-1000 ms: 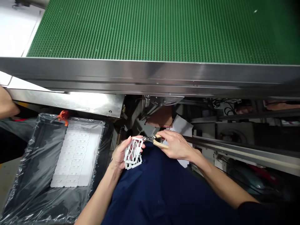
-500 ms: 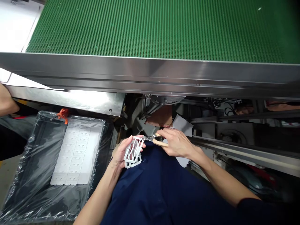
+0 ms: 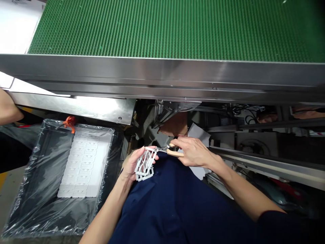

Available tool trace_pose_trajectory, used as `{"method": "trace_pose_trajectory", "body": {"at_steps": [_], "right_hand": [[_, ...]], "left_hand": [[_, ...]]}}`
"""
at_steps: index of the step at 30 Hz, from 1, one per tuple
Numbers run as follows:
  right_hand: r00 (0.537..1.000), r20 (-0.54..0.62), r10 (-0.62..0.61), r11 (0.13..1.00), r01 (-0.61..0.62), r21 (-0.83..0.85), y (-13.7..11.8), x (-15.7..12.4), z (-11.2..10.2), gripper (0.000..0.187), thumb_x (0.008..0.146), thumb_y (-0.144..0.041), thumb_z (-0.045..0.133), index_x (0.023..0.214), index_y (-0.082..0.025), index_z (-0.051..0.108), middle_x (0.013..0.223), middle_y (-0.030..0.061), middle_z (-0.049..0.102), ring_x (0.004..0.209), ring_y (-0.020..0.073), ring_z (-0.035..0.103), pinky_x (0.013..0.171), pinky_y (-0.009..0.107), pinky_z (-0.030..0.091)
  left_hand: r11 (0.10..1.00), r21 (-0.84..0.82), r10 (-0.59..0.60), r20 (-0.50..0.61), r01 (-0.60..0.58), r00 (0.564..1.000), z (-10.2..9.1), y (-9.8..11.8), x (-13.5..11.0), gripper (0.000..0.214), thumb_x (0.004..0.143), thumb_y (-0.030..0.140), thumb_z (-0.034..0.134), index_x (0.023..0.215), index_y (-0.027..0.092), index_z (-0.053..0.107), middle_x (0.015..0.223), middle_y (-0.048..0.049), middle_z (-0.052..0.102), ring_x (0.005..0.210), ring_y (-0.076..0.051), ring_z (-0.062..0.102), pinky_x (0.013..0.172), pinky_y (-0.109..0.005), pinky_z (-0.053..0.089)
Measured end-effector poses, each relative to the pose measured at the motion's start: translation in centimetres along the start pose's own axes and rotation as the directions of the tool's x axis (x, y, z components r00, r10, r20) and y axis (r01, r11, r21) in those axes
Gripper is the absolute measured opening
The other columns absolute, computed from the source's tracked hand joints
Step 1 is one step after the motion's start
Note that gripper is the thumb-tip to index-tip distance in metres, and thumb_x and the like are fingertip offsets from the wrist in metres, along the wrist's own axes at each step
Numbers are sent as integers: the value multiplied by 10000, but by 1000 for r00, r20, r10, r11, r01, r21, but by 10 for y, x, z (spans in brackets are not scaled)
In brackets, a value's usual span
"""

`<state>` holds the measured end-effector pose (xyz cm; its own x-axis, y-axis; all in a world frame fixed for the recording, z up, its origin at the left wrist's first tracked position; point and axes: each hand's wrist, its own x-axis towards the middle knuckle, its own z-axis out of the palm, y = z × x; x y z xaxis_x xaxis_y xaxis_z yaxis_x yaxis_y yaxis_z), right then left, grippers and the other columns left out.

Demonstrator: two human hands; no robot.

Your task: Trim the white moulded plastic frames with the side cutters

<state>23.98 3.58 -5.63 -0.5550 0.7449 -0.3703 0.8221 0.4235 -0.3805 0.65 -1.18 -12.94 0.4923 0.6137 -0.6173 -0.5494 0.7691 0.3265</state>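
Note:
My left hand (image 3: 132, 164) is closed round a small stack of white plastic frames (image 3: 145, 165) with slanted bars, held before my dark blue clothing. The lower frames stick out at an angle below the top one. In my right hand (image 3: 193, 151) is a pair of cutting pliers (image 3: 175, 152) with pale orange handles, the handles spread apart. Their metal jaws reach left to the upper right corner of the frames, close to my left fingertips. Whether the jaws touch the plastic I cannot tell.
A green ribbed conveyor belt (image 3: 162, 28) with a metal side rail (image 3: 162, 71) runs across ahead. To the left stands a dark crate (image 3: 33, 189) lined with clear plastic, holding white flat parts (image 3: 78, 166) and an orange tie (image 3: 69, 123). Another person's arm (image 3: 8, 108) shows at the left edge.
The view has shifted slightly. Both hands keep nearly the same pose, with the pliers still at the corner of the frames.

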Motion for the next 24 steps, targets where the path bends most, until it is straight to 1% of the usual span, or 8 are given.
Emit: {"method": "trace_pose_trajectory", "body": {"at_steps": [4,8,13,16,18,21,23,24], "right_hand": [[1000,-1,4,1000,-4,27,0,0,-1,161,815,-322,476,901,-212,555,746,14,560,648,130,484,543,260,222],[1000,2,4,999,-4,44,1,0,0,128,784,-269,482,876,-217,554,730,6,568,621,120,465,524,251,195],[1000,-16,19,998,-18,63,1,1,1,104,779,-268,483,822,-215,562,699,-3,568,600,115,460,522,247,189],[999,-8,41,990,-40,134,-1,0,2,83,752,-234,510,803,-212,571,670,-16,555,577,104,447,528,241,212],[996,23,82,968,-85,238,-2,-1,5,86,764,-256,513,807,-212,574,631,-30,537,551,96,429,533,229,243],[981,49,188,900,-192,391,1,1,13,192,808,-377,500,818,-203,580,645,-31,557,563,98,455,555,217,306],[965,59,257,848,-254,466,6,5,21,262,811,-436,498,837,-192,590,721,-10,600,626,117,514,584,222,349],[954,82,289,824,-291,486,10,7,25,286,808,-452,500,854,-186,596,752,4,616,660,131,542,595,229,367]], "left_hand": [[1000,-4,1,2,-1,1000,-1,0,0,406,786,401,625,1046,90,638,802,-142,706,622,-176,663,506,-193,522],[1000,-12,4,12,-4,1000,-1,0,0,404,786,395,630,1040,82,641,799,-150,708,620,-179,666,516,-200,532],[1000,-21,9,14,-9,1000,-1,-1,0,389,800,370,619,1042,65,637,800,-158,708,629,-177,669,562,-208,545],[999,-37,-4,27,5,1000,-1,-1,0,384,819,370,593,1049,65,634,788,-155,707,621,-178,669,552,-209,546],[999,-52,-8,39,10,999,0,0,1,380,831,362,573,1052,59,631,816,-154,706,625,-177,669,549,-209,549],[996,-82,29,24,-26,999,4,1,3,347,847,320,543,1054,55,627,984,-155,682,727,-187,670,623,-233,567],[996,-82,30,-36,-32,999,7,1,8,319,865,294,503,1066,75,618,1042,-139,664,779,-181,661,662,-240,569],[997,-73,20,-75,-26,997,8,2,10,305,873,286,482,1066,89,614,1020,-124,669,769,-169,659,651,-232,568]]}}
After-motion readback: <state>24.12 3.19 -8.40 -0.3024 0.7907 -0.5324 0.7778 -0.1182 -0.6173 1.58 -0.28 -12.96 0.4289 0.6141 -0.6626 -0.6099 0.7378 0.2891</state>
